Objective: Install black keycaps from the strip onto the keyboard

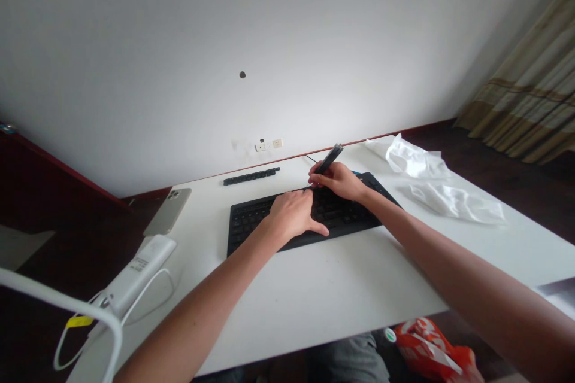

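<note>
A black keyboard [345, 224] lies on the white table, slightly aslant. My left hand [291, 213] rests flat on its middle, thumb stretched out to the right and the other fingers reaching toward the back edge. In my right hand [339, 179] is a dark, pen-like tool [329, 158] with a greyish top end, held tilted in a pinch over the rear of the keyboard. Its lower tip is hidden near my fingers, so I cannot tell what it touches. Behind the keyboard sits a row of loose black keycaps [251, 176].
On the left are a phone [168, 210] lying face down and a white power bank-like block [142, 266] with white cables. Two crumpled clear plastic bags [415, 158] lie at the right. Wall sockets [268, 145] are behind the table; an orange-red bag [426, 350] is below its front edge.
</note>
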The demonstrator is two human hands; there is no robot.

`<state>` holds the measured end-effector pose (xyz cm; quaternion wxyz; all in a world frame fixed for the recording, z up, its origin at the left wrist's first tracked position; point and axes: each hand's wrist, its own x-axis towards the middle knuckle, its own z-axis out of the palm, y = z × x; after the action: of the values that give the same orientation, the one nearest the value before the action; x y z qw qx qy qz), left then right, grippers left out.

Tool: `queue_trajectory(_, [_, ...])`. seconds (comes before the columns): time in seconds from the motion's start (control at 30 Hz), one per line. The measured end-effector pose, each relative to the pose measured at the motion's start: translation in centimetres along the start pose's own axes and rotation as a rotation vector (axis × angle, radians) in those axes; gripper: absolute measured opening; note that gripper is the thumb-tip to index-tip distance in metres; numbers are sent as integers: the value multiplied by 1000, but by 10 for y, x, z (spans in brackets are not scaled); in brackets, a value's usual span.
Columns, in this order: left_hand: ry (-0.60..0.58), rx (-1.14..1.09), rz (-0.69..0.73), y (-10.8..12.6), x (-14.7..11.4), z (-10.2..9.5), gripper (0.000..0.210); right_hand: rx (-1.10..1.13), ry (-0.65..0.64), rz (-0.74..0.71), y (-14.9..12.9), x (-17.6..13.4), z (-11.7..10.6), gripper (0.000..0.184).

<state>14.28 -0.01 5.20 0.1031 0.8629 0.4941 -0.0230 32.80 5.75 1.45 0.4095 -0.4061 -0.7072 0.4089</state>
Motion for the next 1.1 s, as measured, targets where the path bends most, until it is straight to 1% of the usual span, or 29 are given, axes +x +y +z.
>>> queue_trajectory(0.27, [25,-33,-14,3,-3,2,80,-19,-26,-16,3,-1,1,21])
queue_trajectory(0.4, [4,-43,-26,4,-3,1,83,-56,-46,-25,2,-2,1,18])
queue_trajectory(0.57, [-16,-42,-42,6,-5,1,84,-60,-66,-54,2,-2,0,17])
queue_trajectory(0.7, [-55,-30,-56,7,-6,-1,88,-57,-82,-58,2,-2,0,17])
queue_trajectory(0.9, [-80,-33,-49,7,-6,-4,96,-80,-64,-43,4,-1,1,15])
queue_trajectory(0.97, [-85,-41,-40,7,-6,-4,87,-77,-66,-21,6,0,1,16])
queue_trajectory(1.07, [-76,-37,-19,13,-8,-4,61,-58,-74,12,8,0,1,18])
queue_trajectory(1.1, [-65,-19,-18,16,-10,-3,56,-49,-79,15,8,0,2,18])
